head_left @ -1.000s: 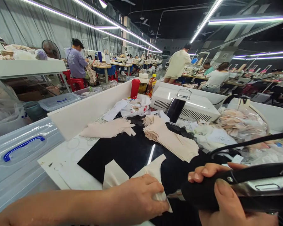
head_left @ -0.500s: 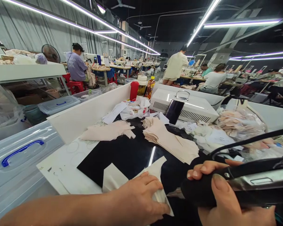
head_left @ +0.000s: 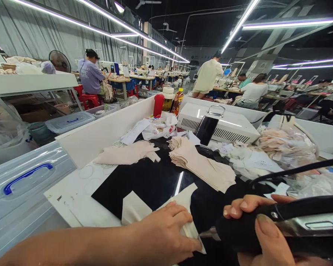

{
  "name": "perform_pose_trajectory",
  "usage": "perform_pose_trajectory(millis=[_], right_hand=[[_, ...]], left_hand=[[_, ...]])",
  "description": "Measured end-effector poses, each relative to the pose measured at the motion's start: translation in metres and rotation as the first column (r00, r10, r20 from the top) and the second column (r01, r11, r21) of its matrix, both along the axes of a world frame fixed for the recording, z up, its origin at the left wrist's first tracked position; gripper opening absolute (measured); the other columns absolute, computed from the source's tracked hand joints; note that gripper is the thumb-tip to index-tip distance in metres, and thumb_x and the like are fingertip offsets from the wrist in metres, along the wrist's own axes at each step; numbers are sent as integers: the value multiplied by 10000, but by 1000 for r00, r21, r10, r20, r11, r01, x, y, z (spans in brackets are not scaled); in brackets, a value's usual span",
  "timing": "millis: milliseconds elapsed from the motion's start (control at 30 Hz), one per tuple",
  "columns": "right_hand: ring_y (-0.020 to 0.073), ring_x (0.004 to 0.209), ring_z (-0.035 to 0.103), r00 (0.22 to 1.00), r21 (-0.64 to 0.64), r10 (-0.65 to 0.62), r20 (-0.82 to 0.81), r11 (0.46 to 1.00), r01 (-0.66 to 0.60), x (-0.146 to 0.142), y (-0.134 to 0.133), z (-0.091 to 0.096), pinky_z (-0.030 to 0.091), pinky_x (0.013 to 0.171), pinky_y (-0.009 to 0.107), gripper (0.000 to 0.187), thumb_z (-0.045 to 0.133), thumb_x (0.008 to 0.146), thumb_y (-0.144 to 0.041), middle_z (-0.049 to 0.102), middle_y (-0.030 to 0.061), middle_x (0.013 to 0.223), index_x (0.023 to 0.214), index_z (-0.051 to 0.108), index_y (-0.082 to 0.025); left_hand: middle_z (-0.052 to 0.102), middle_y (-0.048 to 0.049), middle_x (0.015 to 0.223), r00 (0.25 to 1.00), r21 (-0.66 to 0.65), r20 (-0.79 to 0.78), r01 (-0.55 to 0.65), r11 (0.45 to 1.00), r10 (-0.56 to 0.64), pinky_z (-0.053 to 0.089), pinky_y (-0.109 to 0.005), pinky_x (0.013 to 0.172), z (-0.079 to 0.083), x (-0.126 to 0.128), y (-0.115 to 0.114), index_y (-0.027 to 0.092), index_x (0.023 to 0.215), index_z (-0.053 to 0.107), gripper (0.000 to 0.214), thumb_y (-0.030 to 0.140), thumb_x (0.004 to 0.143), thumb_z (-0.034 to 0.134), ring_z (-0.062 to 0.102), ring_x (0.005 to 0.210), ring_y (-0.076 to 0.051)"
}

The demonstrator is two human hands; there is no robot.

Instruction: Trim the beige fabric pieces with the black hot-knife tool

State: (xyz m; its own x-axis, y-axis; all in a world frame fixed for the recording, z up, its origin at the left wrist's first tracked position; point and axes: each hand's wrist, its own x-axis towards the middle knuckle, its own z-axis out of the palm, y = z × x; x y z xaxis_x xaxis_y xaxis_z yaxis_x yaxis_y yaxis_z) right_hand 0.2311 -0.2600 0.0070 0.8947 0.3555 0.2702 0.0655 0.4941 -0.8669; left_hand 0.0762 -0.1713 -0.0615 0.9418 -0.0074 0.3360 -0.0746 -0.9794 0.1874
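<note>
My left hand (head_left: 170,231) presses down on a pale cream fabric piece (head_left: 187,197), its fingers bent over the cloth's right edge. One flap of that cloth sticks out left of my wrist. In my right hand (head_left: 269,232) is a black corded hand tool (head_left: 238,232) with a silver side panel, my fingers wrapped round its body. The tool's pointed metal tip (head_left: 211,234) meets the fabric's edge beside my left fingertips. A stack of beige fabric pieces (head_left: 201,164) lies ahead on the black tabletop (head_left: 155,184), with a smaller fabric pile (head_left: 127,152) to its left.
A white vented box (head_left: 219,123) stands at the back, a phone (head_left: 207,130) leaning before it. Bagged fabric (head_left: 288,142) and the tool's cable (head_left: 299,171) occupy the right. Low white walls (head_left: 100,135) edge the table. Clear bins (head_left: 30,188) sit left; several people work beyond.
The tool and my right hand have shifted slightly right and down. The metal tip, blurred before, now looks sharper at the fabric's edge. My left hand keeps its place on the cloth.
</note>
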Motion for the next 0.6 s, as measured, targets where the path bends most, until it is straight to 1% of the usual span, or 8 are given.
perform_pose_trajectory(millis=[100,233,333,400,500,600], right_hand=[[208,609,633,999,-17,29,45,999,-28,1,-2,-2,622,599,391,472,887,608,-244,671,-49,728,1014,648,-268],[216,633,659,994,-67,66,88,996,-60,5,-5,-3,638,605,419,479,933,683,-280,676,-43,757,1054,631,-278],[211,617,646,997,-54,41,64,998,-37,7,-4,1,623,589,404,481,921,627,-283,665,-47,730,1011,632,-274],[209,625,645,998,-55,46,46,998,-44,7,0,4,620,606,401,474,906,599,-283,664,-51,723,985,632,-274],[209,636,654,995,-73,71,67,995,-66,7,4,8,625,637,411,478,916,626,-307,672,-53,733,1004,625,-279],[203,606,649,994,-84,62,91,995,-54,5,7,7,622,608,394,505,934,636,-352,673,-55,718,1016,610,-277]], left_hand=[[647,-142,1194,1000,-7,-16,10,1000,-10,544,-489,1136,2,0,0,256,1298,747,235,343,1126,611,635,1190,-288],[640,-131,1190,1000,4,3,-7,1000,7,541,-487,1148,3,-1,0,268,1286,757,226,349,1131,614,637,1185,-264],[641,-123,1184,1000,13,16,-9,1000,8,539,-488,1159,-1,-1,0,280,1295,756,228,356,1132,617,634,1197,-252],[639,-130,1205,1000,7,20,-6,1000,6,537,-500,1165,-3,-1,0,280,1290,761,236,359,1140,597,631,1222,-257],[636,-131,1212,1000,-5,15,-7,1000,7,527,-506,1179,-3,0,0,277,1279,769,246,361,1148,579,629,1241,-257],[645,-128,1172,1000,11,-8,2,1000,-2,531,-503,1172,0,0,0,270,1282,767,247,350,1150,574,632,1232,-257]])
